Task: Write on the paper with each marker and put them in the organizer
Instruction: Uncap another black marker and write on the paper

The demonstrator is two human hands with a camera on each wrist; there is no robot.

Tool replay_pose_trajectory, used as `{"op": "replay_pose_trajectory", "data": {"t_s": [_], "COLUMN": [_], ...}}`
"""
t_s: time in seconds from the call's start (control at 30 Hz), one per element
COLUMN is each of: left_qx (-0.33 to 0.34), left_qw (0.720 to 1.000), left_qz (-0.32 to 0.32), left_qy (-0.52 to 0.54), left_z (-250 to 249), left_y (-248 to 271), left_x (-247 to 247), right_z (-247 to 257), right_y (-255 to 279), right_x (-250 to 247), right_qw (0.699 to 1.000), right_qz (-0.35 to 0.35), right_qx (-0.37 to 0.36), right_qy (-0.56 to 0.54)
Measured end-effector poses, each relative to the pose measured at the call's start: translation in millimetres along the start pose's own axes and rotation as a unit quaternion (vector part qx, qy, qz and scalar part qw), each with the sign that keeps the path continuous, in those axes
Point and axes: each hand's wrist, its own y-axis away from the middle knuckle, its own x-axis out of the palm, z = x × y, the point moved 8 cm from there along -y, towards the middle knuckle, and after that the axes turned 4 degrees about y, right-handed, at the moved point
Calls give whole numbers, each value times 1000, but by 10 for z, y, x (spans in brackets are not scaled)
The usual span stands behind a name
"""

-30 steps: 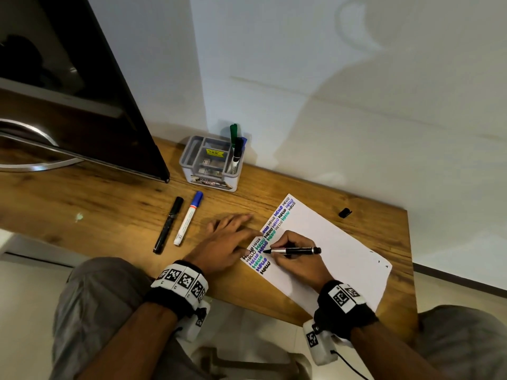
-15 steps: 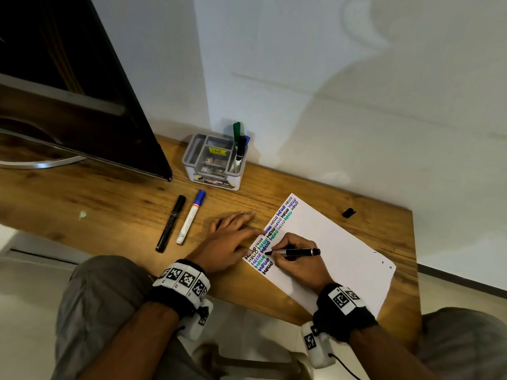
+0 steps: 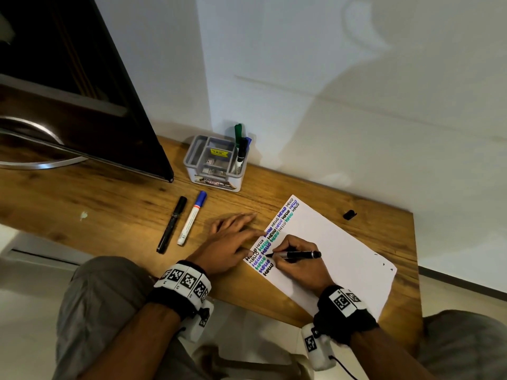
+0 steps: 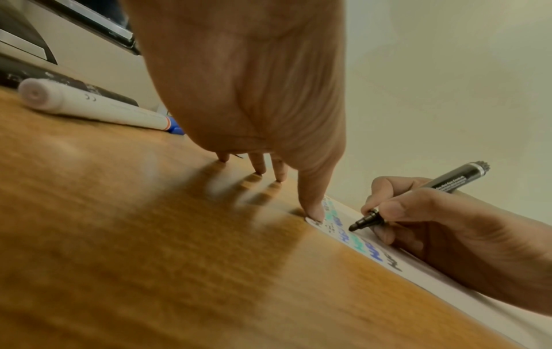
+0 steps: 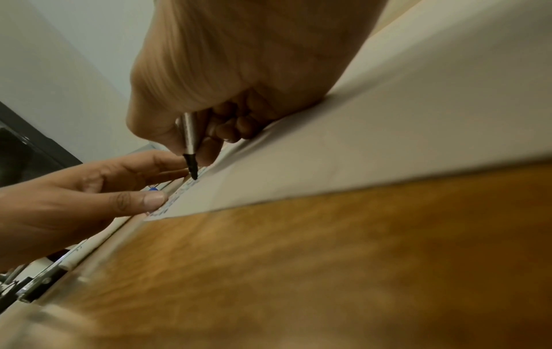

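A white paper (image 3: 334, 256) lies on the wooden desk (image 3: 109, 209), its left edge filled with rows of coloured "HELLO" words. My right hand (image 3: 290, 257) grips an uncapped black marker (image 3: 299, 254) with its tip (image 4: 355, 227) down at the paper. My left hand (image 3: 233, 242) lies flat, its thumb and a fingertip (image 4: 315, 213) pressing the paper's left edge. A capped black marker (image 3: 171, 224) and a white marker with a blue cap (image 3: 192, 218) lie side by side left of that hand. The grey organizer (image 3: 214, 167) at the wall holds three markers (image 3: 240, 149).
A loose black cap (image 3: 349, 214) lies on the desk beyond the paper, near the wall. A dark monitor (image 3: 82, 91) on a silver stand leans over the desk's left part. The desk's front edge runs just before my wrists.
The marker tip has crept slightly along the written rows while the right hand keeps its grip. My left hand has stayed in place on the paper's edge.
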Motion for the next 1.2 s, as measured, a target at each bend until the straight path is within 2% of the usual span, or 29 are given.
{"op": "replay_pose_trajectory", "data": {"t_s": [0.43, 1.2], "left_qx": [-5, -2], "left_qw": [1000, 1000], "left_qz": [8, 6], "left_qy": [4, 10], "left_z": [1, -4], "left_y": [-1, 0], "left_x": [11, 4], "right_z": [26, 24], "right_y": [-7, -20], "right_x": [-63, -84], "right_qw": [999, 999], "right_qz": [-34, -39], "right_qx": [-6, -16], "right_qy": [4, 21]}}
